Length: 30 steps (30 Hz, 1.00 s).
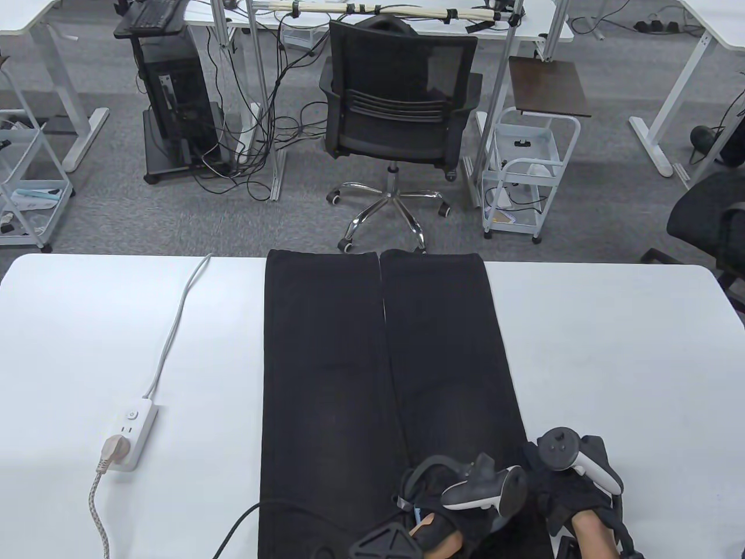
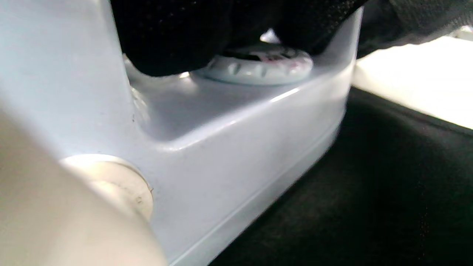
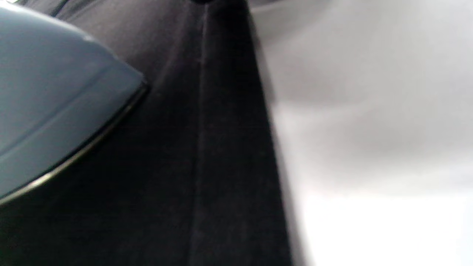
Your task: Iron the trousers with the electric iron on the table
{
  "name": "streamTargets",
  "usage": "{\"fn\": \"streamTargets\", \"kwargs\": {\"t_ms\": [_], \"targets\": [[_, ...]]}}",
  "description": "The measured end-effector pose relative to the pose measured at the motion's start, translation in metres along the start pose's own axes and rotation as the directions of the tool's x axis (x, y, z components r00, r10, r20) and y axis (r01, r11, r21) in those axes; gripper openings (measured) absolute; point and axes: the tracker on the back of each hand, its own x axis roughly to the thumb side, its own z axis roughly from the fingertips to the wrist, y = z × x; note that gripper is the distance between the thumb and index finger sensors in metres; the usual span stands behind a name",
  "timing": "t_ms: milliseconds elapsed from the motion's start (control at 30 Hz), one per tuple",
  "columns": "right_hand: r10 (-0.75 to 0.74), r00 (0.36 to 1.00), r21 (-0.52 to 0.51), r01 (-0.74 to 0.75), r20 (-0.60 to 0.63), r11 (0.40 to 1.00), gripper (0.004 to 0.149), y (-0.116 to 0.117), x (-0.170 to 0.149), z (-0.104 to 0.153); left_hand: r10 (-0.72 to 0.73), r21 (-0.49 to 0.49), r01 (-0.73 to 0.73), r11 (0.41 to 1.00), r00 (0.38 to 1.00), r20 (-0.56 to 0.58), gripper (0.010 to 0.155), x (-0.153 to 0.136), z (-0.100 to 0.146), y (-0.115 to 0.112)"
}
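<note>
Black trousers [image 1: 378,372] lie flat on the white table [image 1: 611,361], legs pointing away from me. My left hand [image 1: 448,501] is over the near right leg. In the left wrist view its gloved fingers [image 2: 166,37] wrap the handle of a pale blue-white iron [image 2: 221,147], just above its dial [image 2: 258,62]. The iron stands on the trousers [image 2: 369,184]; in the table view my hand hides it. My right hand [image 1: 573,483] rests at the trousers' right edge. The right wrist view shows the iron's nose [image 3: 55,111] on the cloth [image 3: 207,166]; that hand's fingers are hidden.
A white power strip [image 1: 131,434] with a beige plug [image 1: 113,448] lies at the left of the table, its cable running to the far edge. A black cord [image 1: 244,518] crosses the near left leg. An office chair [image 1: 396,110] stands beyond the table.
</note>
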Motion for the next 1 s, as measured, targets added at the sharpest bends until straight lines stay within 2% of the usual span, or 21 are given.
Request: {"fn": "streamTargets", "kwargs": {"t_ms": [233, 533, 667, 800, 1000], "targets": [[0.005, 1.0, 0.001, -0.005, -0.004, 1.0, 0.063, 0.0, 0.001, 0.0, 0.026, 0.014, -0.024, 1.0, 0.995, -0.099, 0.044, -0.021, -0.029, 0.013], [0.03, 0.999, 0.006, -0.03, -0.017, 1.0, 0.064, 0.001, 0.004, 0.0, 0.085, 0.027, -0.081, 0.996, 0.965, -0.248, 0.044, -0.084, -0.088, 0.041], [0.034, 0.999, 0.007, -0.034, -0.022, 0.999, 0.064, 0.001, 0.005, 0.0, 0.112, 0.03, -0.108, 0.994, 0.945, -0.307, 0.044, -0.108, -0.106, 0.049], [0.028, 0.999, 0.008, -0.027, -0.023, 1.0, 0.064, 0.001, 0.006, 0.0, 0.131, 0.029, -0.129, 0.991, 0.935, -0.331, 0.044, -0.117, -0.113, 0.052], [0.008, 1.0, 0.009, -0.008, -0.021, 1.0, 0.064, 0.0, 0.005, 0.0, 0.11, 0.041, -0.102, 0.994, 0.94, -0.324, 0.044, -0.11, -0.106, 0.049]]}}
